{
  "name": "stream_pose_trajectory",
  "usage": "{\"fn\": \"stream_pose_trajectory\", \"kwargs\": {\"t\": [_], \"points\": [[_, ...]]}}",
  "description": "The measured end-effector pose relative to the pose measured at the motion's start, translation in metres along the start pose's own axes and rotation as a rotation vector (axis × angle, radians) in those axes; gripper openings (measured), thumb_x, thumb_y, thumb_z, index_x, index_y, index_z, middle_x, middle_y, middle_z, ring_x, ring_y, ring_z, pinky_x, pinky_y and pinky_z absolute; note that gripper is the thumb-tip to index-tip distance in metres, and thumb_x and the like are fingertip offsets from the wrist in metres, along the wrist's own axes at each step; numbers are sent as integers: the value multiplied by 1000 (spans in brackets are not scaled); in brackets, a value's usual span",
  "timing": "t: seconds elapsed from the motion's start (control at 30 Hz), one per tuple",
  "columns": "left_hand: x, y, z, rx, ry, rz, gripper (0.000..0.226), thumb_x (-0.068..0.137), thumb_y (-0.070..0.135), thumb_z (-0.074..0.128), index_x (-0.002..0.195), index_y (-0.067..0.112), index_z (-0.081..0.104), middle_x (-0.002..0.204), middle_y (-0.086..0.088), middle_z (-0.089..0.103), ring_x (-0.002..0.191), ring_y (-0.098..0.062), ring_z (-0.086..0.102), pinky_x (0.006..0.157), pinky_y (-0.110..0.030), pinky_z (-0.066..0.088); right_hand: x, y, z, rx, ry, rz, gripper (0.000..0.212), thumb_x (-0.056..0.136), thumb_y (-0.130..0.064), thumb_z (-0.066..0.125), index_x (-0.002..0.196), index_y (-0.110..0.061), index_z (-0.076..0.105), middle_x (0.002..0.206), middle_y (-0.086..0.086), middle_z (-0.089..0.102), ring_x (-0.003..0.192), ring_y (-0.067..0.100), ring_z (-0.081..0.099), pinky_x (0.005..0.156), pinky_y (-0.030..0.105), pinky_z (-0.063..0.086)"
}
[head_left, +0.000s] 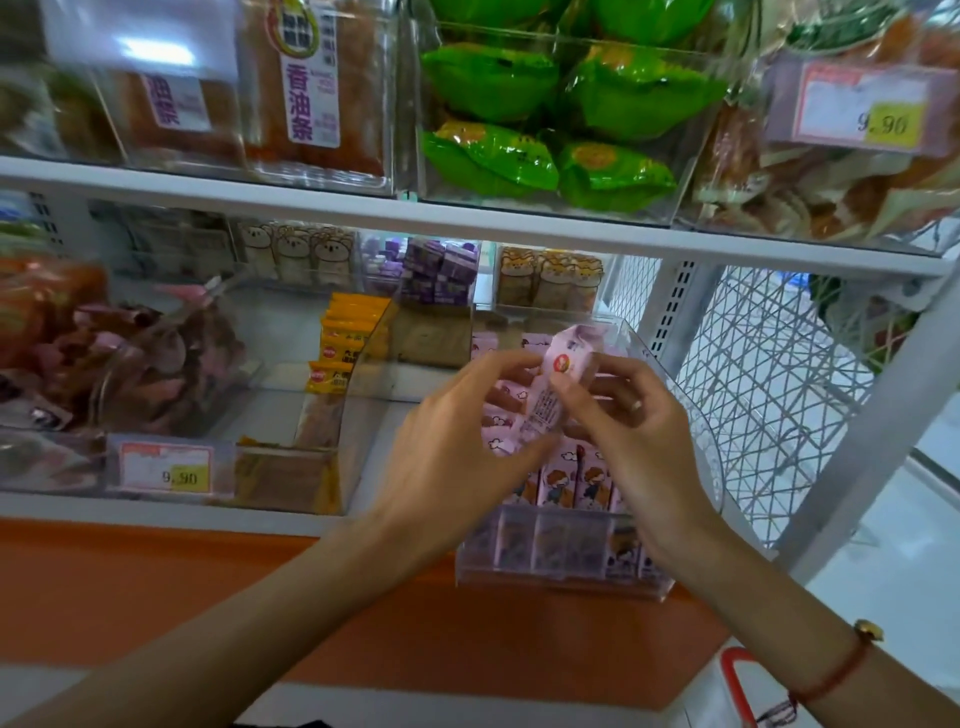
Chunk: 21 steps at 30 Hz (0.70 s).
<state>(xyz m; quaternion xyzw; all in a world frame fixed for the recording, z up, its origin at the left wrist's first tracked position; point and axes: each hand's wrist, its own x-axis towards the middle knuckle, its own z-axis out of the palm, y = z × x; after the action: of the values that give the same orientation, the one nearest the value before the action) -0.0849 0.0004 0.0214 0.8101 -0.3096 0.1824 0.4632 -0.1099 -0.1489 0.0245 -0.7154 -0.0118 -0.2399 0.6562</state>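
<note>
**Two hands on one pink packet**

Print on the small pink plastic snack packet (561, 374) is too blurred to read, and fingers cover its lower end. The left hand (457, 447) pinches its left side and the right hand (639, 426) its right. It sits between them, just above the clear plastic bin (550, 566) of upright pink packets (571, 478).

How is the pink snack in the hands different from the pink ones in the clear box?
The held pink snack is pinched by the left hand and right hand above the clear box; the boxed pink snacks sit inside it. The held one tilts; the boxed ones stand upright in a row. The held one shows small print; the boxed ones show a cartoon figure. Both wrappers are pink.
</note>
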Motion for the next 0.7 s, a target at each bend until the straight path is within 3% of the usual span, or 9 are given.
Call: {"fn": "stream_pose_trajectory", "kwargs": {"t": [0.1,0.2,0.3,0.4,0.5,0.6,0.7], "points": [[-3,2,0,-49,-8,-12,55,78,36,74,127,36,49,109,24,60,95,6,59,77,-21,55,-2,-2,-2,-28,-23,5,42,67,-44,70,103,-25,59,96,-10,70,86,1,67,71,14,54],[1,3,-4,-173,-36,-102,47,85,29,67,129,35,51,104,27,60,97,8,59,77,-16,54,-4,-9,-5,-45,-113,55,42,73,-47,63,105,-21,60,96,-13,70,86,-2,65,68,10,51],[4,6,-8,-330,-150,-157,30,92,23,58,115,43,55,97,28,66,94,6,63,67,-12,52,-6,-13,-6,-100,-100,74,24,86,-36,61,102,-18,62,91,-11,70,80,-3,65,62,8,49],[4,10,-6,-469,-170,-219,22,92,24,57,98,45,58,78,34,67,79,15,62,57,-4,46,-5,-11,-6,-66,-44,144,28,84,-35,66,107,-20,60,89,-4,72,82,11,70,74,26,55],[7,6,-5,-536,-160,-283,23,89,25,61,111,29,59,72,26,69,72,12,64,53,-6,46,1,-7,-7,-28,-106,188,38,83,-36,65,118,-23,61,89,-1,73,85,14,70,80,31,55],[13,4,-6,-410,-121,-226,37,87,26,63,124,29,57,92,23,67,86,11,63,65,-7,50,10,-4,-7,-18,-168,133,50,80,-38,63,129,-32,53,98,-4,71,93,8,68,85,30,54],[16,4,-8,-214,-18,-59,44,88,25,64,129,34,52,112,25,61,103,10,58,76,-10,51,19,-3,-7,30,-213,43,53,78,-30,66,129,-32,51,113,-3,66,106,10,64,94,41,51]]}}
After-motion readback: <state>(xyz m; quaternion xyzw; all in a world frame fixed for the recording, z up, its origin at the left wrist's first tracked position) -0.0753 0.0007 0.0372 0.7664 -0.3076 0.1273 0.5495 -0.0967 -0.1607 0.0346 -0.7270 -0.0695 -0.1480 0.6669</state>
